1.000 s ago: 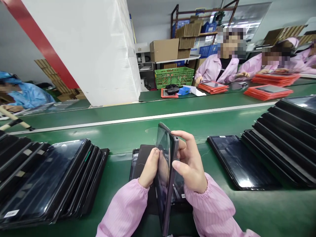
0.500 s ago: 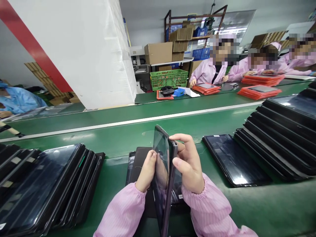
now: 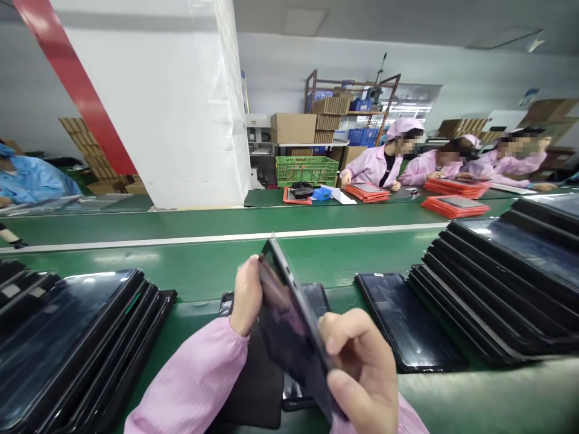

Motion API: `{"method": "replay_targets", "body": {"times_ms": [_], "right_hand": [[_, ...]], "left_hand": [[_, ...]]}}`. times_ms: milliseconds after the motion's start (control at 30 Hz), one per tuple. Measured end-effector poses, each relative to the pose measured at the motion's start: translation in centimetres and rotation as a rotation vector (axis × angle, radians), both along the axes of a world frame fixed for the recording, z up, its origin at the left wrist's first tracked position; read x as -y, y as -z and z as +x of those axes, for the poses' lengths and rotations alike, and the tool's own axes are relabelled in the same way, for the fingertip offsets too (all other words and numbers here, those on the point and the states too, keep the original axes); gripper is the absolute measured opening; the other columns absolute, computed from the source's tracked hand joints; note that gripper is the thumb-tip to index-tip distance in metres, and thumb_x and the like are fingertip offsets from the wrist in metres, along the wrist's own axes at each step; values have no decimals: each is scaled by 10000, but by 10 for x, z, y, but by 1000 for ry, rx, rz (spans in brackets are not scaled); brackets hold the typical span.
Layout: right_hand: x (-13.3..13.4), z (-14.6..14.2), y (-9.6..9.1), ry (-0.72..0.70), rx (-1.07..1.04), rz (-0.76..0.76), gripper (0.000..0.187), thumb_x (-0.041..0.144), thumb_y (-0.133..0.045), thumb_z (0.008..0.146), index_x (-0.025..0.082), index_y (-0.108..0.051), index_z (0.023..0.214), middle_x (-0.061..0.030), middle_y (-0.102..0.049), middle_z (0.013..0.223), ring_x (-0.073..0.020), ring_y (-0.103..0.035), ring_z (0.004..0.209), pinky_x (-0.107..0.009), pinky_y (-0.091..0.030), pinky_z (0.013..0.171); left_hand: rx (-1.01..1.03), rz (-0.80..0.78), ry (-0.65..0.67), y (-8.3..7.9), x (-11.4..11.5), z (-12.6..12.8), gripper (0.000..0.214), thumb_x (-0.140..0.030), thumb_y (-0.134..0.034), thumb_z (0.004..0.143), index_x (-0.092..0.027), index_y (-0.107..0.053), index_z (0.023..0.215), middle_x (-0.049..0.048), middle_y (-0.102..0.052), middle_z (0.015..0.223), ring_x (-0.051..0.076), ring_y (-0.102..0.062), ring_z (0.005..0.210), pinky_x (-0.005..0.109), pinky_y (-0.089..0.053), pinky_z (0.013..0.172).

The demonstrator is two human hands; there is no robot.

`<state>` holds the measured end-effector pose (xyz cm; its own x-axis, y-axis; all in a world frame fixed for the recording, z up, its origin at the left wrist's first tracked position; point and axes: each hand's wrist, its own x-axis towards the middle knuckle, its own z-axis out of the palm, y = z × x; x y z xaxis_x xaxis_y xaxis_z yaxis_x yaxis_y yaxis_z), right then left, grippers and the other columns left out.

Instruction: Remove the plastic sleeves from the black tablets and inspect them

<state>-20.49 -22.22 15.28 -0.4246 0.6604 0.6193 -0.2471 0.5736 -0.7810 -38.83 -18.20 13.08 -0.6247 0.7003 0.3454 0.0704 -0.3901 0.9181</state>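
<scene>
A black tablet (image 3: 292, 331) is held up on edge, tilted, its glossy screen turned to the left with reflections on it. My left hand (image 3: 248, 295) grips its upper left edge, the fingers mostly hidden behind it. The thumb and curled fingers of my right hand (image 3: 362, 367) close on the lower right edge, near the side frame. Below lie a flat matte black panel (image 3: 256, 386) and dark tablets, partly covered by the raised one and my hands. A single tablet (image 3: 409, 319) lies screen up to the right of my right hand.
Stacked tablets (image 3: 67, 337) stand at the left, and a taller tablet stack (image 3: 497, 283) at the right. Both rest on the green work surface (image 3: 199, 259). Across it, co-workers in pink sit by orange-red piles (image 3: 456, 205). A green crate (image 3: 307, 171) and a white pillar (image 3: 181, 108) stand behind.
The tablet has tipped, its top leaning left. My left hand has moved up and left to its upper edge; my right hand has slid down the right edge. The head view has tilted upward.
</scene>
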Motion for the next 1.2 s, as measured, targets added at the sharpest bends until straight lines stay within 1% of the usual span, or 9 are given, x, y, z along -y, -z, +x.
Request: {"method": "replay_targets", "body": {"times_ms": [33, 100, 200, 300, 367, 467, 667, 800, 1200], "right_hand": [[0, 1, -4, -31, 7, 42, 94, 239, -532, 895, 285, -504, 972, 38, -445, 691, -138, -435, 568, -279, -368, 544], [-5, -3, -11, -62, 38, 106, 334, 101, -534, 847, 299, -510, 1116, 52, -456, 694, -128, -467, 584, -265, -395, 572], [-22, -13, -16, 3, 61, 31, 434, 100, -554, 854, 278, -465, 1239, 70, -461, 682, -121, -486, 581, -253, -429, 583], [-43, -25, -13, 19, 85, -137, 254, 217, -604, 891, 227, -535, 1135, 49, -543, 681, -126, -540, 583, -245, -467, 558], [-54, -32, -10, -15, 103, -184, 106, 300, -632, 897, 208, -598, 935, 15, -593, 686, -137, -581, 607, -248, -500, 562], [-63, -38, -7, -34, 91, -185, 243, 349, -636, 914, 200, -598, 725, -18, -632, 700, -146, -607, 642, -248, -535, 584], [-62, -36, -7, -42, 70, -255, 223, 339, -657, 921, 199, -661, 748, -47, -729, 817, -159, -697, 766, -249, -602, 728], [-61, -31, -9, -45, 91, -289, 216, 327, -650, 926, 198, -663, 753, -46, -743, 820, -146, -708, 752, -229, -613, 726], [-54, -21, -18, -30, 195, -157, 53, 209, -619, 902, 230, -661, 876, 13, -710, 830, -91, -686, 757, -118, -565, 701]], "left_hand": [[-17, 69, 3, -9, -7, -2, 662, -850, -488, 769, -225, -475, 549, -1, -428, 548, 158, -370, 551, 311, -318, 544], [-80, 170, 59, -22, -23, -6, 622, -762, -546, 795, -224, -447, 499, -3, -398, 541, 150, -342, 547, 311, -302, 550], [-96, 175, 137, -25, -48, -9, 582, -680, -604, 782, -220, -436, 466, -2, -388, 540, 143, -333, 556, 308, -307, 570], [-8, 117, 157, -12, -70, -12, 609, -705, -577, 780, -225, -390, 455, -10, -352, 515, 139, -321, 547, 301, -313, 565], [15, 93, 168, -1, -81, -15, 617, -709, -573, 780, -226, -367, 457, -14, -335, 505, 137, -320, 547, 297, -315, 563], [51, 80, 180, 10, -89, -21, 616, -712, -588, 771, -225, -362, 467, -19, -325, 521, 129, -313, 554, 294, -314, 567], [83, 63, 208, 15, -91, -26, 607, -717, -586, 781, -213, -408, 494, -22, -344, 541, 115, -309, 549, 283, -295, 544], [85, 80, 198, 12, -87, -21, 655, -762, -603, 746, -214, -372, 470, -28, -314, 524, 109, -294, 533, 285, -276, 526], [62, 111, 221, 5, -75, -15, 659, -777, -583, 749, -220, -374, 467, -21, -336, 501, 111, -302, 504, 284, -283, 484]]}}
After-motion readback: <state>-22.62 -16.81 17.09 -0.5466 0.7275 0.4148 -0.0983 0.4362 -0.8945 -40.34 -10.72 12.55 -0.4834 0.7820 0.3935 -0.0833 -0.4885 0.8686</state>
